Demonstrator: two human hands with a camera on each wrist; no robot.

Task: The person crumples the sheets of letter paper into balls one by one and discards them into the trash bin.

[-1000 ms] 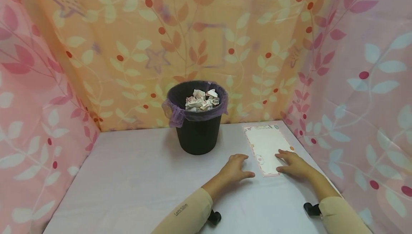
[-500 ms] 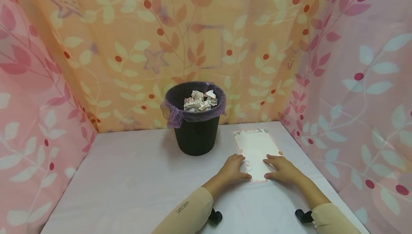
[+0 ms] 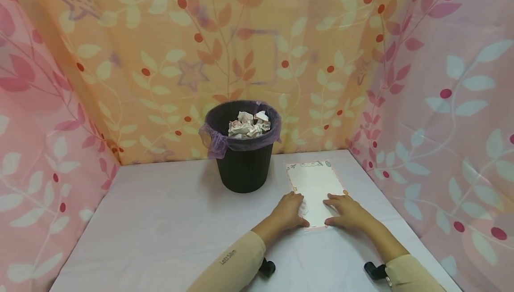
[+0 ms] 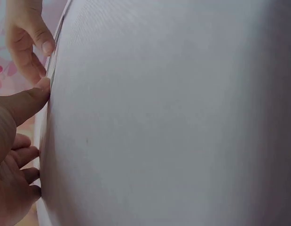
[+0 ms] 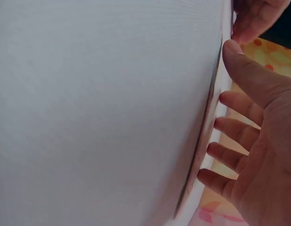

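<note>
A white sheet of paper with a pink, drawn border lies flat at the right of the table. My left hand rests at its left edge, thumb near the front corner. On the sheet's right side my right hand touches it with fingers spread. In the right wrist view, the right hand's fingertips press along the thin sheet, seen edge-on. The left wrist view shows the left thumb and fingers touching the surface, with the right hand beyond.
A black bin lined with a purple bag stands at the back middle. Several crumpled papers fill its mouth. Patterned curtains enclose the white-covered table on three sides.
The sheet has slid left and slightly toward me with my right hand. My left hand, earlier apart from the sheet, is now at its left edge. The bin stays put.
</note>
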